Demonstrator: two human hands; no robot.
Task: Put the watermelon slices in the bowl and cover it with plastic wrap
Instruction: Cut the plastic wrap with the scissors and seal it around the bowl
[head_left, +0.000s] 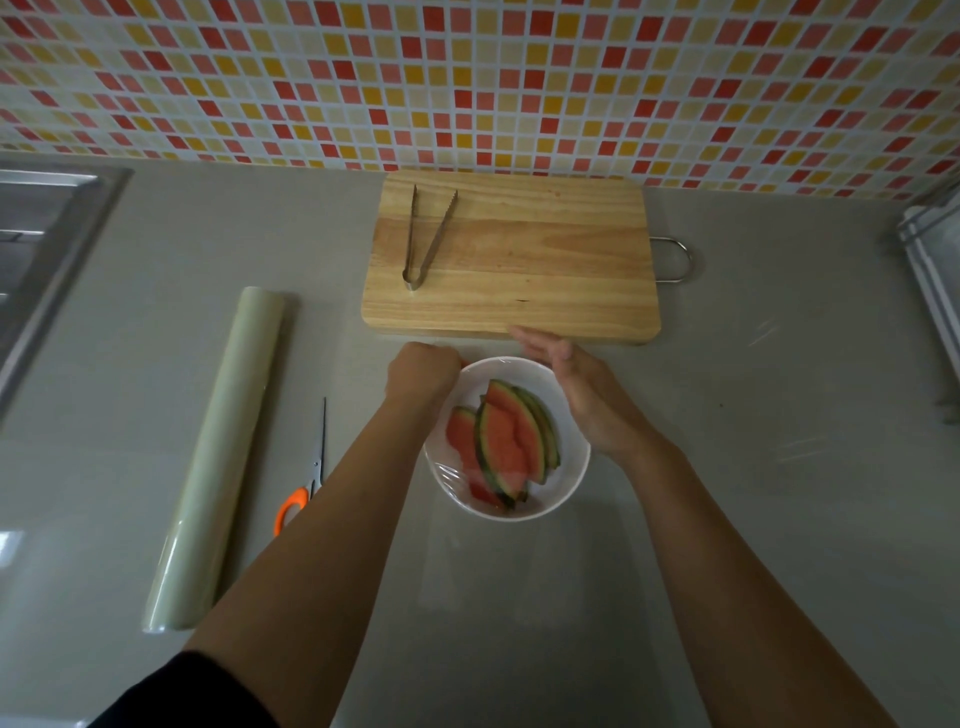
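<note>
**Layout.** The grey countertop fills the lower two thirds of the frame. The wooden cutting board lies at upper centre, against the tiled wall. The roll of plastic wrap lies at the left, well apart from the work.

**Task item.** The white bowl stands at frame centre, just below the board. A sheet of plastic wrap is stretched over its mouth, showing as glints along the lower-left rim. Loose film trails onto the counter below the bowl. The watermelon slices lie overlapped inside, red flesh up, green rinds curving to the right. All of them sit within the rim.

**Step in hand.** Loading appears complete; the film is being sealed at the far rim.

- The right hand is flat, fingers straight and together, edge-on along the upper-right rim.
- The left hand is at the upper-left rim with its fingers curled under. It is most likely pinching the film edge, though the clear film cannot be seen in its grip.

**Next move.** The film needs to be drawn taut and pressed down around the rim, and the trailing lower edge tucked under.

**Idle tools.** The orange-handled scissors lie left of the bowl. The metal tongs rest on the board.
</note>
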